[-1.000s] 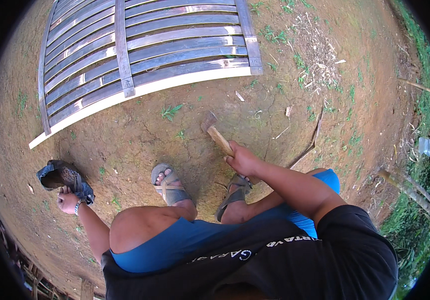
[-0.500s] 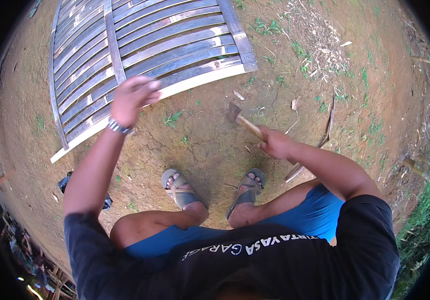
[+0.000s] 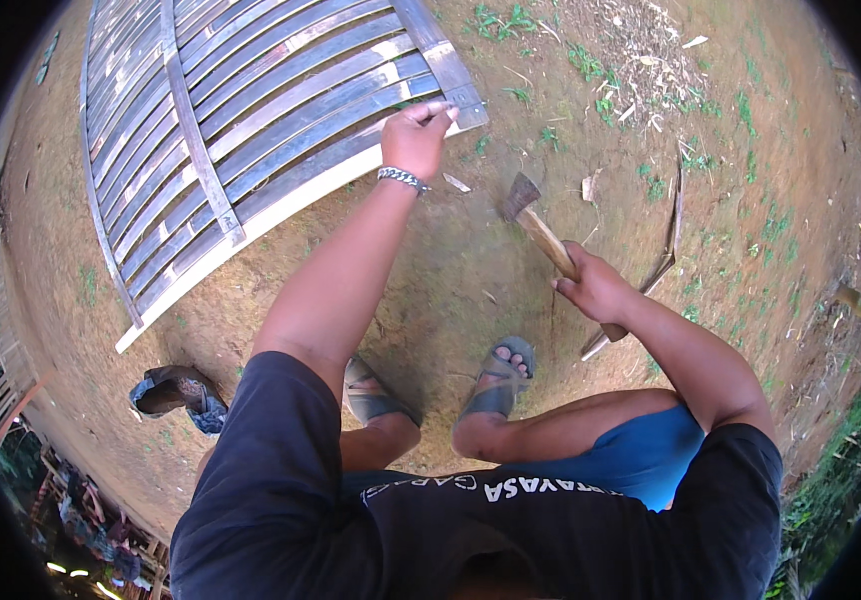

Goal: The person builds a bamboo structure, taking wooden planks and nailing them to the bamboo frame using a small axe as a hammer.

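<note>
Head view: left hand (image 3: 416, 135) at twelve o'clock grips the near corner of the slatted bamboo panel (image 3: 251, 130) lying on the dirt ground (image 3: 471, 270). Right hand (image 3: 596, 290), at two o'clock, is closed around the hatchet (image 3: 541, 225) handle, blade raised.

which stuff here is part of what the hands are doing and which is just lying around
In use:
- slatted bamboo panel, gripped at its corner by the left hand
- hammer, held in the right hand

Lying about:
- dark bag
- loose stick
- wood chips
</note>
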`<action>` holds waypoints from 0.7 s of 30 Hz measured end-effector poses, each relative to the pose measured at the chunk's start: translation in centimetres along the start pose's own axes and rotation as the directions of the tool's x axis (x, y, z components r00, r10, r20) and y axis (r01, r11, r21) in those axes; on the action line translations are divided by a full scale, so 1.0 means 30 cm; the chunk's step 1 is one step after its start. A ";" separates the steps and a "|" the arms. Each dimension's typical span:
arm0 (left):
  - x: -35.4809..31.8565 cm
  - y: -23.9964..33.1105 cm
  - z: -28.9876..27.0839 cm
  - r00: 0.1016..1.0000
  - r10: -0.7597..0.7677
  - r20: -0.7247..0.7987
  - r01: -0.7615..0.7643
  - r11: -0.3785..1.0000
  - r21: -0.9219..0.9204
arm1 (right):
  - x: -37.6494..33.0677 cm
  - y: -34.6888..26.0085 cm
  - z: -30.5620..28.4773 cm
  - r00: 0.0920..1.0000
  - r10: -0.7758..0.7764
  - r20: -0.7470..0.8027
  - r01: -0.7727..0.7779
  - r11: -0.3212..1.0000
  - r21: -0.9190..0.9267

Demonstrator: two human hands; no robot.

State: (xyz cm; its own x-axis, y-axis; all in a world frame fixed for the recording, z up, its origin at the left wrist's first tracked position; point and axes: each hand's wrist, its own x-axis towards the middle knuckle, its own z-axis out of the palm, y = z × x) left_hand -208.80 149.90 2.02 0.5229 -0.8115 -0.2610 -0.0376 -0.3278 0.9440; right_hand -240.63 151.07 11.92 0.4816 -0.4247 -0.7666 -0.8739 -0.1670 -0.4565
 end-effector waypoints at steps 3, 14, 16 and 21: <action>0.022 0.006 0.013 0.998 0.067 -0.018 -0.063 0.980 0.189 | 0.003 0.008 0.045 1.000 0.025 0.004 -0.025 0.995 0.095; 0.050 -0.046 0.048 0.969 0.247 -0.002 -0.205 0.808 0.552 | 0.001 0.000 0.101 0.997 0.057 0.053 -0.066 0.980 0.187; 0.041 -0.047 0.056 0.971 0.237 -0.017 -0.195 0.833 0.517 | 0.003 -0.005 0.102 0.995 0.072 0.065 -0.083 0.980 0.181; 0.029 -0.049 0.063 0.955 0.296 -0.025 -0.246 0.837 0.488 | 0.011 0.001 0.112 1.000 -0.009 0.006 0.007 0.983 0.184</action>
State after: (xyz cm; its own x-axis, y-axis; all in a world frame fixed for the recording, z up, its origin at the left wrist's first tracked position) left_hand -209.90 148.77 0.02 0.5093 -0.8599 0.0347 -0.5762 -0.3108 0.7559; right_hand -240.28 153.91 10.14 0.4895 -0.4181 -0.7652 -0.8432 -0.0035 -0.5375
